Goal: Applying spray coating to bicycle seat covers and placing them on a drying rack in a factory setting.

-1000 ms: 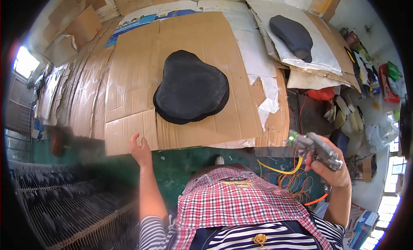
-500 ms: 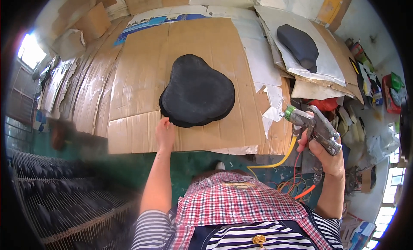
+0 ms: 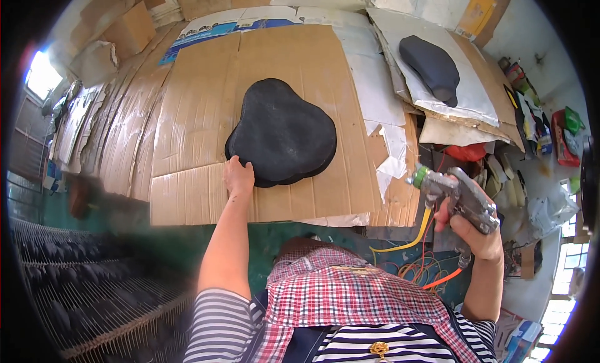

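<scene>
A black saddle-shaped seat pad [image 3: 284, 135] lies on a brown cardboard sheet [image 3: 187, 113], its narrower end pointing away from me. At its near left edge is my left hand [image 3: 239, 175], thumb and fingers closed on the rim; the fingertips are partly hidden. My right hand [image 3: 472, 224] is wrapped round the grip of a metal spray gun [image 3: 465, 197], held off to the right beyond the cardboard. The gun's green-ringed nozzle end points left. A yellow hose [image 3: 415, 235] and an orange hose [image 3: 444, 278] run near it.
A second dark saddle [image 3: 430, 69] rests on a white-covered cardboard stack [image 3: 478, 103] at the far right. Wire racks [image 3: 94, 294] with several dark pieces stand at the lower left. Coiled hoses [image 3: 419, 269] lie on the green floor. A red bag [image 3: 465, 152] sits under the stack.
My left hand has moved up and forward onto the pad's near left edge, its fingers spreading from a pinch to the rim. The spray gun has dipped slightly, still in my right hand.
</scene>
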`<state>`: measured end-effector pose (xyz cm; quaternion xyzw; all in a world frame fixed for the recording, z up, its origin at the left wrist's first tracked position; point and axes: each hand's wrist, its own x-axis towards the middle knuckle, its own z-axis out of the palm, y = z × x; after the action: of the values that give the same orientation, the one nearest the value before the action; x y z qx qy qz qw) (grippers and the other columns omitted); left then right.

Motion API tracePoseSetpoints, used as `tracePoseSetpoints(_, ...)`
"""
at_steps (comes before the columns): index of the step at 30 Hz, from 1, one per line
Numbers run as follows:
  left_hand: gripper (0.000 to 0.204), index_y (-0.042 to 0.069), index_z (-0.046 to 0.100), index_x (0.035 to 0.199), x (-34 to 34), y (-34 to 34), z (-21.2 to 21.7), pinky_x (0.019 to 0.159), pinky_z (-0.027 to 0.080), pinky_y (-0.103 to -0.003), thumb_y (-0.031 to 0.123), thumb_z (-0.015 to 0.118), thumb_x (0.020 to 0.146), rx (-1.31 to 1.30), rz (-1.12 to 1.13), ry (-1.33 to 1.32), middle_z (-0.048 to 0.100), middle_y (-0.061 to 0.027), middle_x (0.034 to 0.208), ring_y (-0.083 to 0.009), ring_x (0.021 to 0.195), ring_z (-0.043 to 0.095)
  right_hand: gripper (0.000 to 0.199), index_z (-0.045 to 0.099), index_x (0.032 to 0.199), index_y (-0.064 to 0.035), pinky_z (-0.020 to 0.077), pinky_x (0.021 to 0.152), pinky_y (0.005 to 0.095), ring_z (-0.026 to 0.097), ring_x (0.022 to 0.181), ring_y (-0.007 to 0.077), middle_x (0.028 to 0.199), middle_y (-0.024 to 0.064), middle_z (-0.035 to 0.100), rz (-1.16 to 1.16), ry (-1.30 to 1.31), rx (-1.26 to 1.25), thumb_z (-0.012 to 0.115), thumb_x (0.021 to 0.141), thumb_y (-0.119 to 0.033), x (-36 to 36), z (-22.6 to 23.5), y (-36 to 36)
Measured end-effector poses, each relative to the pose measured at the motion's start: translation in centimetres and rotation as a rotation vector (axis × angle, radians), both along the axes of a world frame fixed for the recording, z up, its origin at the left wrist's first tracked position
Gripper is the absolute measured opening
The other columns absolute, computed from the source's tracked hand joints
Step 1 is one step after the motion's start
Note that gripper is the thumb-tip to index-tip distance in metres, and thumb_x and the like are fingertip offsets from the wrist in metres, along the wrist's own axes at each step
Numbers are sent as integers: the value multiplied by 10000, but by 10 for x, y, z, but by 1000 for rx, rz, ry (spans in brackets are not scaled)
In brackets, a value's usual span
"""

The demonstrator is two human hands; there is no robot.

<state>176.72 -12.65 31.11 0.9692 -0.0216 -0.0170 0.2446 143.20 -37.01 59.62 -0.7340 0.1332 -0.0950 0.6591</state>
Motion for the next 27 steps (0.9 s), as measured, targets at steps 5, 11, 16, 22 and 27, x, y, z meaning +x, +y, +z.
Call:
tracePoseSetpoints(5,216,71,623,955,7,-4,3,830,465,-407,185,619,772,-8,27,120,591,-124,1025,-300,989,561,589,400,1288,27,489,675,269,568,730,137,861,94,588,28,84,-6,659,771,-85,-24,2,1)
tracePoseSetpoints(11,74,48,630,759,9,-12,16,733,497,-386,103,589,733,-116,84,121,631,-122,893,-306,836,613,602,409,1272,37,483,654,281,580,711,153,843,98,589,37,107,3,678,756,-118,-42,-2,-11)
tracePoseSetpoints(16,92,49,600,823,26,-12,-1,706,495,-390,106,603,751,-638,278,340,614,-98,838,-253,750,602,597,413,1273,31,479,636,284,582,682,159,815,92,584,-126,-47,-7,667,756,-127,-22,-14,-5)
tracePoseSetpoints(22,397,26,464,1155,17,-7,-11,712,500,-393,57,598,782,-1321,474,584,544,-99,1033,-227,852,556,600,426,1267,27,494,655,294,585,689,162,823,98,593,-38,58,36,676,736,-95,-44,-13,-13)
tracePoseSetpoints(27,621,56,307,1337,11,-14,-9,728,502,-449,-60,531,770,-1135,397,542,509,-115,1101,-244,892,550,626,406,1277,39,493,668,301,599,722,172,844,120,602,-49,-2,148,684,728,-73,-28,-22,-3)
